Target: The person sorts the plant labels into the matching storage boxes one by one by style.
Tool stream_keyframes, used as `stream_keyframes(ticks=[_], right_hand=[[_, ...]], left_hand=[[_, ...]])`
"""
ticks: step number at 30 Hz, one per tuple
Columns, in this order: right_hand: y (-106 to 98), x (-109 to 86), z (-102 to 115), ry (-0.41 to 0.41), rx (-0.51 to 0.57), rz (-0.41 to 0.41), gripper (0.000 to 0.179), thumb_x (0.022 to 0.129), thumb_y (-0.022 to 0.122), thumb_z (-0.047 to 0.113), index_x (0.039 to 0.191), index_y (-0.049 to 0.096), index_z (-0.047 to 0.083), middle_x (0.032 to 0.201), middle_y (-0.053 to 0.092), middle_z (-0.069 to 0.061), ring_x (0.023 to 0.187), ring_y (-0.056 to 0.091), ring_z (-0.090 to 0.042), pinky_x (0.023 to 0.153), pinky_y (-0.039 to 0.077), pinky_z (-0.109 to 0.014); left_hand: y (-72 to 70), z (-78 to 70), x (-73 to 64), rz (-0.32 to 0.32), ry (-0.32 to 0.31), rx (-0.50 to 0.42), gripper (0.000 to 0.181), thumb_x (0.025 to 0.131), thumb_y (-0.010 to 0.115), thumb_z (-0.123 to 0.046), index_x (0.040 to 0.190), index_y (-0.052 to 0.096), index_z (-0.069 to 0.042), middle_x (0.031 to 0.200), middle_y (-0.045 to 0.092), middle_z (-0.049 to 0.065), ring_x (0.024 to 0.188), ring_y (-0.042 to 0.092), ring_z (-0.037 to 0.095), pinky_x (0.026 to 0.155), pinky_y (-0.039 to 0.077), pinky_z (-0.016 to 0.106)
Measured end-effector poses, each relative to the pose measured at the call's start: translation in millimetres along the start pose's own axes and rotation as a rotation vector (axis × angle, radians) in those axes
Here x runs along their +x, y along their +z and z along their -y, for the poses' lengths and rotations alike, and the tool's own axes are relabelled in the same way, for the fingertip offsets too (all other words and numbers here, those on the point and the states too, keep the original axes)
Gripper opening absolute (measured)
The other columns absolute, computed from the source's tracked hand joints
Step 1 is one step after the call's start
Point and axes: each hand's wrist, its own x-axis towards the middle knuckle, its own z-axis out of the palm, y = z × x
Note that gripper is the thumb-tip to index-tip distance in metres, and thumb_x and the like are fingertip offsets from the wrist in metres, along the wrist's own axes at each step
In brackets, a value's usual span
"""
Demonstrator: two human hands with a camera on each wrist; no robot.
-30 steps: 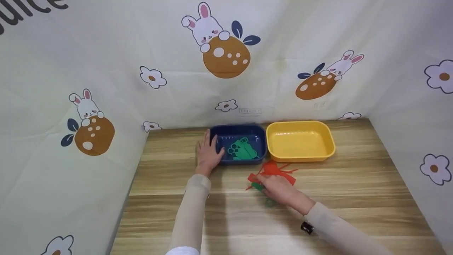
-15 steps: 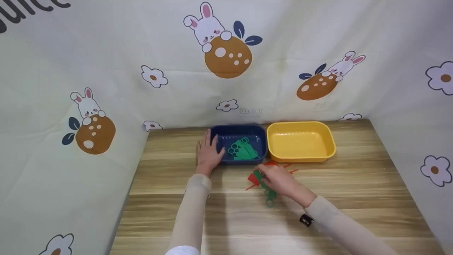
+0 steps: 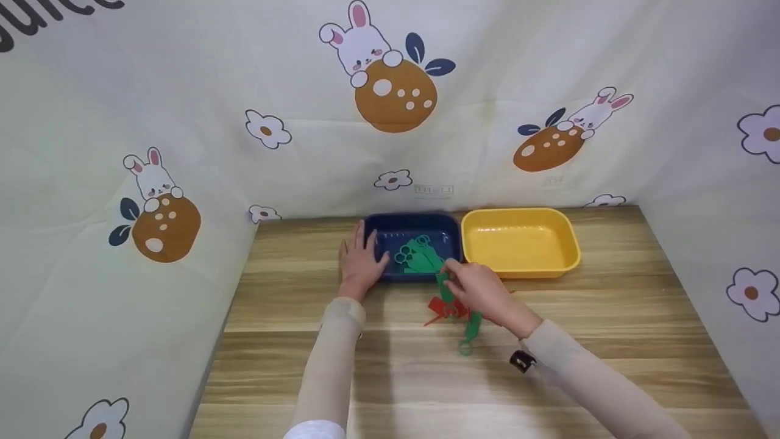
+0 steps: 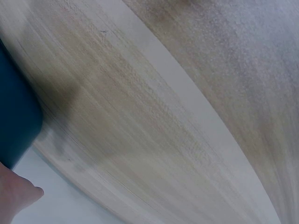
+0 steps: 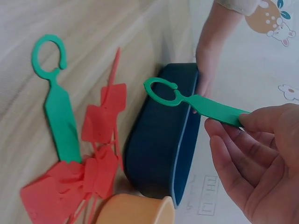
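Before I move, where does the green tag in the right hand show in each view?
Head: green tag, below and right of the picture's centre.
Left wrist: not in it.
Right wrist: green tag, right of centre, pinched by the right hand.
Shared landmark: navy bin, in all three views.

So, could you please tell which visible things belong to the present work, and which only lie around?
Belong to it, seemingly:
green tag, pinched by the right hand
blue tray, touched by the left hand
green tags inside it
loose green tag, probably

Just lying about, apparently:
red tags, not held
yellow tray
printed backdrop
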Motion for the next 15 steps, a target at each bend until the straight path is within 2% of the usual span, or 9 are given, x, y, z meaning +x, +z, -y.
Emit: stream_keyframes(ticks=[10, 15], right_hand=[[-9, 14.8, -2, 0.051, 0.071, -0.039, 0.019, 0.094, 0.067, 0.012, 0.112, 0.061, 0.009, 0.084, 0.072, -0.006, 0.072, 0.069, -0.017, 0.070, 0.059, -0.034], [-16, 24.5, -4, 0.084, 0.107, -0.046, 0.033, 0.095, 0.065, 0.012, 0.128, 0.059, 0.014, 0.076, 0.066, -0.002, 0.065, 0.060, -0.014, 0.063, 0.054, -0.027]], left_hand=[[-1.4, -0.5, -1.0, -0.006, 0.015, 0.030, 0.069, 0.098, 0.045, -0.052, 0.156, 0.033, -0.017, 0.169, 0.008, 0.009, 0.156, 0.013, 0.030, 0.124, 0.018, 0.057], [-0.7, -0.8, -1.3, -0.018, 0.021, 0.041, 0.069, 0.098, 0.045, -0.052, 0.156, 0.035, -0.016, 0.169, 0.010, 0.010, 0.156, 0.015, 0.031, 0.123, 0.019, 0.057]])
